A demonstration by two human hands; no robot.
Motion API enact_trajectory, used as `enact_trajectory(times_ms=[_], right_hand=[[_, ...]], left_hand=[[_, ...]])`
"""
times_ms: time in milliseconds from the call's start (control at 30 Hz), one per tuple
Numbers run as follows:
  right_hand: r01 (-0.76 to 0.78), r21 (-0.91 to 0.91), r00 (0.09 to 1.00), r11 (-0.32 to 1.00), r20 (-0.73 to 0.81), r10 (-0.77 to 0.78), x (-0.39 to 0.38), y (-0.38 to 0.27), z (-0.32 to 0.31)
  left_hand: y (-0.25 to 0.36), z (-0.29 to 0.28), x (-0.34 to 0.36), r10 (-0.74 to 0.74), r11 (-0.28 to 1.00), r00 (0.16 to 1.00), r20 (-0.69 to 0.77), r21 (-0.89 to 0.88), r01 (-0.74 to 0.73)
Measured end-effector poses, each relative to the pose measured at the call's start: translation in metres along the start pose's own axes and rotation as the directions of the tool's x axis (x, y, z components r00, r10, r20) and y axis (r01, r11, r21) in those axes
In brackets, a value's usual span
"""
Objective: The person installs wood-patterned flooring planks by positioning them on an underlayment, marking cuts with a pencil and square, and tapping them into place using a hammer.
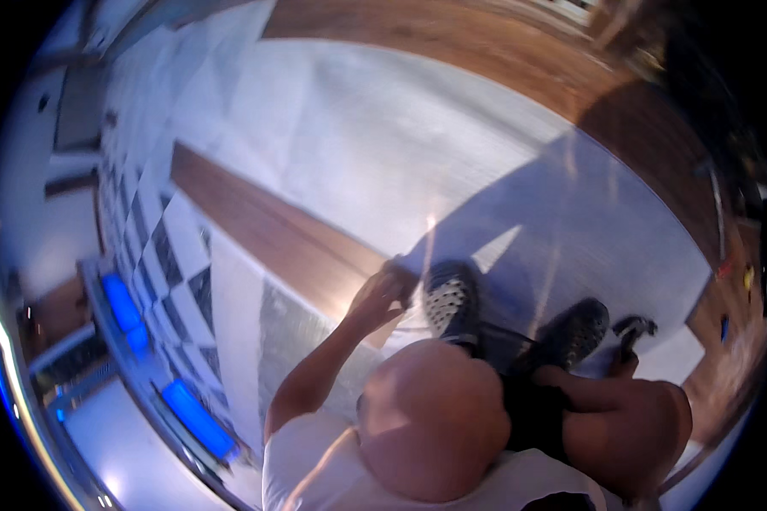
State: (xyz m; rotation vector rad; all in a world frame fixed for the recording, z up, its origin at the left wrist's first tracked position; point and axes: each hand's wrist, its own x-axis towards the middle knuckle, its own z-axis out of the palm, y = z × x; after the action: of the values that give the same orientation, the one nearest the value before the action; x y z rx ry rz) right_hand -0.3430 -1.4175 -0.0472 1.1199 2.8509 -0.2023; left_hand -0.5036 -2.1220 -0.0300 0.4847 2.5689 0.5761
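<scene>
A long brown floor plank (264, 224) reaches from the far left to my feet. My left hand (382, 296) is at its near end, fingers curled at the edge; motion blur softens the fingertips. Low at the right, beside my shoe, my right hand (625, 366) is closed around the handle of a hammer (634, 327), whose dark head points up and away from me. My right knee partly covers that hand and wrist. Under the plank and hammer spreads a pale sheet (366, 128).
My dark perforated clogs (452, 298) stand on the sheet between my hands. Brown wood flooring (503, 55) curves along the far and right sides. Black-and-white checkered tiles (166, 255) lie to the left, near a unit with glowing blue panels (198, 417). Small coloured items (724, 328) lie at the right.
</scene>
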Motion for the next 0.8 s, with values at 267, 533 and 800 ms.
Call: enact_trajectory(times_ms=[267, 533, 800], right_hand=[[-0.169, -0.009, 0.985, 0.986, 0.028, 0.169, 0.012, 0.043, -0.006], [-0.287, -0.033, 0.952, 0.957, 0.1, 0.289, 0.016, 0.052, -0.021], [0.078, 0.35, 0.971, 0.933, 0.185, -0.151, 0.073, -0.08, -0.009]], left_hand=[[0.013, 0.014, -0.008, -0.052, 0.999, 0.998, 0.034, 0.018, 0.051], [0.024, -0.005, 0.0, 0.003, 0.998, 1.0, -0.014, 0.064, -0.002], [0.022, -0.06, 0.007, 0.12, 0.974, 0.993, -0.021, -0.192, -0.121]])
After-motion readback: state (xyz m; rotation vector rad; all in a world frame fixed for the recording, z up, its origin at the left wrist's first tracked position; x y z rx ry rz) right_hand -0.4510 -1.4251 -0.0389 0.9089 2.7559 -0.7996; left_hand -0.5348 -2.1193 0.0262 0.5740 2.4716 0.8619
